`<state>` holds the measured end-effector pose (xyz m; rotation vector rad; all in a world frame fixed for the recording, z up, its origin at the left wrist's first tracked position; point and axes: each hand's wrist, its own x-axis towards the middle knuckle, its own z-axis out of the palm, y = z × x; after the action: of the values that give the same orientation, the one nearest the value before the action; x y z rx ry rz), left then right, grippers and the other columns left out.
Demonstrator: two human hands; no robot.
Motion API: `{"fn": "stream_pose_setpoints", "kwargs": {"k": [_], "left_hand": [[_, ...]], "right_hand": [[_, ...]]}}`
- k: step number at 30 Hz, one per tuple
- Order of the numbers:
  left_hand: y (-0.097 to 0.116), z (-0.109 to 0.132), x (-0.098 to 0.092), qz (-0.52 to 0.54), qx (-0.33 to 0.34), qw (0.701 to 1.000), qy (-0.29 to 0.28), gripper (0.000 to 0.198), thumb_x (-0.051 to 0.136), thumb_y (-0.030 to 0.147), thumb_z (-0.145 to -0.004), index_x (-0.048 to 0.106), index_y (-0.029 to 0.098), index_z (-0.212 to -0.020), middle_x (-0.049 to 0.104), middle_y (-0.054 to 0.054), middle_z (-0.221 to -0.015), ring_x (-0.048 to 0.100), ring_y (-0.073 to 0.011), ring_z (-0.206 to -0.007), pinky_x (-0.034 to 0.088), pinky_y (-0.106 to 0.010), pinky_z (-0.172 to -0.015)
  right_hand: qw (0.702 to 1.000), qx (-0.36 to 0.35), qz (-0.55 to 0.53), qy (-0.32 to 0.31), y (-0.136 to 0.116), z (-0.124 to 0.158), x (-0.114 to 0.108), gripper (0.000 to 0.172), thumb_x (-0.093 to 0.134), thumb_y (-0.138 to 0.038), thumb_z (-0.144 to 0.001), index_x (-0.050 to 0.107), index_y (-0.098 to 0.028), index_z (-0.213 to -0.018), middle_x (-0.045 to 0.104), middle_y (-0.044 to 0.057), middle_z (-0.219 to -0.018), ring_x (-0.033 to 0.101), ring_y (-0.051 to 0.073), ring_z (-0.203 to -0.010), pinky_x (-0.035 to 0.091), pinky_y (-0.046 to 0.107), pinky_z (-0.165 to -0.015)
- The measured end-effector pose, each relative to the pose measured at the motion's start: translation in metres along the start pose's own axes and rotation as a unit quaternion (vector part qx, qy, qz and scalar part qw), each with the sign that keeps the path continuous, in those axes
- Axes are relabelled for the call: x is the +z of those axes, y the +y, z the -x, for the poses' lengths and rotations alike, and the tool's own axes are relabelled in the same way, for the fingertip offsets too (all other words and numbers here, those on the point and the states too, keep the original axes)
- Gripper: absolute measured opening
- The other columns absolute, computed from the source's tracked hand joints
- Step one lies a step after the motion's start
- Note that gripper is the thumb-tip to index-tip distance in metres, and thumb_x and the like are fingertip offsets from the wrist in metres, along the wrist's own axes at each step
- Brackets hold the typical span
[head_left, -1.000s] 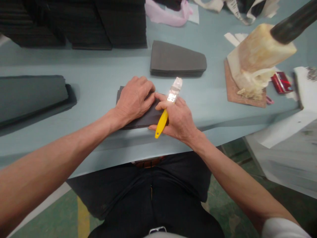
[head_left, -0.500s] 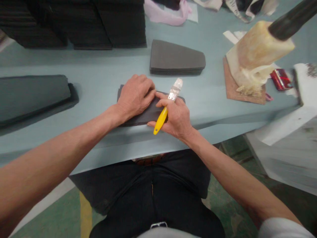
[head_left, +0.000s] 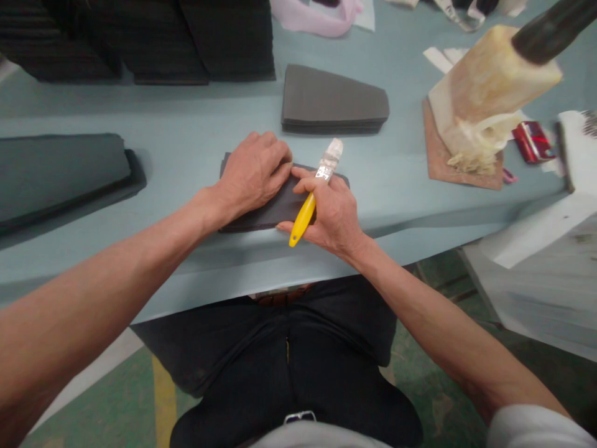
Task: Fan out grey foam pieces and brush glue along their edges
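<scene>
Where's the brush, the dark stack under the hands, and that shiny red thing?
Brush (head_left: 303,219): head view, on its yellow handle.
Dark stack (head_left: 270,210): head view, on its uncovered top.
Shiny red thing (head_left: 533,142): head view, mid-surface.

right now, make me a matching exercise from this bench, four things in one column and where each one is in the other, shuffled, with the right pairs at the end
Things
1. yellow-handled brush
2. left hand
3. cream container
4. grey tapered stack

Places
A. standing on a brown board
B. lying beyond the dark stack, on the side away from the person
C. held in the right hand
D. laid over the dark stack

Right pairs
1-C, 2-D, 3-A, 4-B
</scene>
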<state>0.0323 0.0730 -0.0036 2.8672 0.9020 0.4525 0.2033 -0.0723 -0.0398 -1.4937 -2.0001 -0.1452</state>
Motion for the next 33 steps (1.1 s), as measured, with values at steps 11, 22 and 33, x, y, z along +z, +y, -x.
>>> {"fn": "stream_pose_setpoints", "kwargs": {"k": [11, 22, 33], "left_hand": [[-0.0046, 0.0041, 0.0060, 0.021, 0.009, 0.999, 0.030, 0.034, 0.038, 0.042, -0.108, 0.070, 0.030, -0.111, 0.074, -0.013, -0.110, 0.067, -0.0358, -0.108, 0.052, -0.055, -0.099], [-0.0032, 0.0062, 0.0043, 0.020, 0.008, 0.999, 0.026, 0.033, 0.038, 0.042, -0.108, 0.069, 0.029, -0.110, 0.074, -0.012, -0.111, 0.068, -0.0344, -0.109, 0.053, -0.054, -0.103], [0.0017, 0.0094, 0.0050, 0.024, 0.000, 0.999, 0.023, 0.034, 0.037, 0.041, -0.109, 0.069, 0.029, -0.111, 0.074, -0.013, -0.112, 0.068, -0.0339, -0.112, 0.052, -0.055, -0.106]], "right_hand": [[1.000, 0.011, 0.001, 0.000, -0.0036, -0.0014, -0.0013, 0.062, 0.070, -0.077, -0.094, 0.062, -0.024, -0.124, 0.072, 0.015, -0.152, 0.069, 0.038, -0.130, 0.055, 0.055, -0.112], [1.000, 0.006, 0.007, 0.014, -0.0031, -0.0006, 0.0024, 0.063, 0.067, -0.080, -0.095, 0.063, -0.024, -0.123, 0.073, 0.014, -0.151, 0.070, 0.037, -0.129, 0.055, 0.054, -0.111], [1.000, 0.023, 0.007, -0.003, -0.0055, -0.0020, 0.0000, 0.063, 0.069, -0.081, -0.093, 0.064, -0.025, -0.122, 0.073, 0.015, -0.151, 0.070, 0.037, -0.130, 0.055, 0.056, -0.112]]}}
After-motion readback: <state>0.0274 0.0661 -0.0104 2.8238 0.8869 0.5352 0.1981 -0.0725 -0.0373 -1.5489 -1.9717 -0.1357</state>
